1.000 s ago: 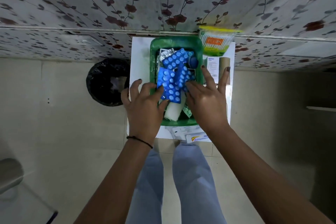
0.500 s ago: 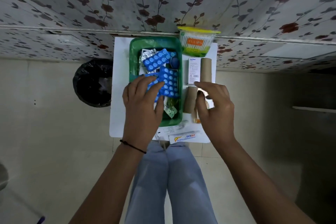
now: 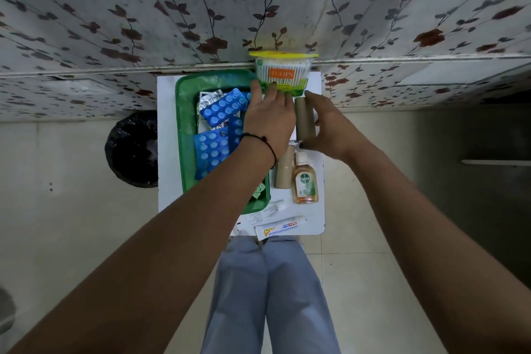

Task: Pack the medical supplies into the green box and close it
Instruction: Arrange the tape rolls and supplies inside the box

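My left hand (image 3: 270, 115) reaches across the box to the far right corner, fingers spread and touching the base of the cotton-bud tub (image 3: 283, 72); whether it grips the tub I cannot tell. My right hand (image 3: 324, 126) is loosely curled around a brown bandage roll (image 3: 304, 118) lying just beside the box, thumb at its near end; contact looks likely, but a firm hold is not confirmed.

Step in hand, as I judge it: collecting the supplies that sit outside the box. The green box (image 3: 184, 135) lies open on the left half of the white table (image 3: 166, 181), already holding blue blister packs (image 3: 221, 108) and foil strips. Not yet packed: a second brown roll (image 3: 284, 172), an antiseptic bottle (image 3: 305, 181), and ointment tubes (image 3: 280, 228) at the near edge.

The next move calls for lifting the roll and tub clear and carrying them left over the box rim without snagging the crossed left forearm.

Edges: the tub stands against the patterned wall panel (image 3: 143, 23), so no room behind it. The tubes lie at the near table edge and could slip off. A black bin (image 3: 132, 149) sits on the floor to the left. Room inside the box looks tight.
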